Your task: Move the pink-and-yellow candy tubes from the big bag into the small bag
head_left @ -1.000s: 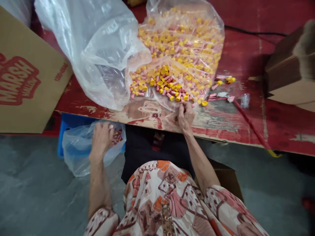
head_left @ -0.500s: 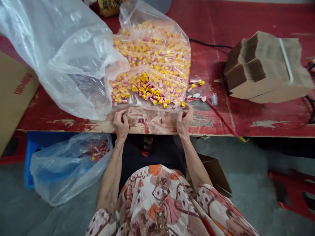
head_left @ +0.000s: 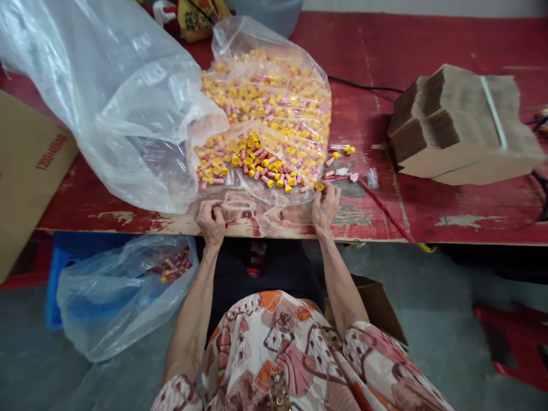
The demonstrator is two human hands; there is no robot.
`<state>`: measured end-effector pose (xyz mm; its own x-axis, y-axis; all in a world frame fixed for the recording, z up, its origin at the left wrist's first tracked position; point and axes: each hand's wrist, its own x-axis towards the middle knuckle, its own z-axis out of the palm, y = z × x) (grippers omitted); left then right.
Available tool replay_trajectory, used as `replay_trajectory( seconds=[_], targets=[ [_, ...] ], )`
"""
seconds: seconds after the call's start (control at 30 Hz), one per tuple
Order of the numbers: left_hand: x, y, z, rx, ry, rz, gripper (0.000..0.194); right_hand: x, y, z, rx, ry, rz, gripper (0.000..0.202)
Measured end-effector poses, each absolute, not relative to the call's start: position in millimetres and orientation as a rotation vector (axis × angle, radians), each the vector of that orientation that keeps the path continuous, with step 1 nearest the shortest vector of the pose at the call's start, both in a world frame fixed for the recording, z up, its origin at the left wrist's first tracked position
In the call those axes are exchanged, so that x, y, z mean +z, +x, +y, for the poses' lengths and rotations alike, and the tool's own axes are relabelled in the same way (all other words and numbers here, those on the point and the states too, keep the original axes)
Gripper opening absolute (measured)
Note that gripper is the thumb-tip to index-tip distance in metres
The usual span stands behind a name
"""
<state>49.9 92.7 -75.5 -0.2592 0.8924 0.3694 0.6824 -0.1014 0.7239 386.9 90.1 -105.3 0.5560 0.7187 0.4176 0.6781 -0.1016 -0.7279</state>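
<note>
A clear plastic bag lies on the red table, full of small pink tubes with yellow caps, some of them loose at its mouth. My left hand rests on the worn front edge of the table, fingers curled in, with nothing visible in them. At the bag's lower right corner is my right hand, its fingers bent and close together. One yellow cap sits right at its fingertips; whether they grip it or the bag's edge is hidden.
A strapped stack of folded brown cardboard stands at the right. Loose tubes and a red strap lie beside the bag. A large clear plastic sheet spreads at the left, near a carton. Below is a blue crate with another bag.
My right hand has shifted slightly right along the bag's corner. My left hand has drawn back a little from the bag, its fingers more curled. The whole view has tilted up slightly.
</note>
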Motion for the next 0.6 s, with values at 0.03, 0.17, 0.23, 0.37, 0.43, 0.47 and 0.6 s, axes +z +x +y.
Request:
replay_trajectory(
  seconds=[0.03, 0.17, 0.23, 0.37, 0.43, 0.47, 0.6],
  targets=[
    [-75, 50, 92, 1.279, 1.741, 1.932, 0.023, -104, 388, 88, 0.049, -1.785, -1.114, 0.031],
    [-73, 51, 93, 1.254, 1.714, 1.949, 0.024, -98, 384, 76, -0.017, -1.677, -1.120, 0.037],
    [-73, 51, 94, 1.249, 1.722, 1.947, 0.024, -97, 372, 71, -0.026, -1.602, -1.312, 0.039],
    [-74, 51, 93, 1.232, 1.751, 1.947, 0.025, -97, 341, 76, 0.100, -1.575, -1.702, 0.045],
    [-75, 51, 93, 1.242, 1.757, 1.942, 0.025, -96, 332, 88, 0.134, -1.698, -1.713, 0.048],
    [-76, 51, 93, 1.255, 1.758, 1.936, 0.025, -96, 329, 96, 0.141, -1.765, -1.680, 0.051],
    [-78, 51, 93, 1.274, 1.769, 1.918, 0.025, -97, 321, 130, 0.193, -1.817, -1.614, 0.067]
  ],
)
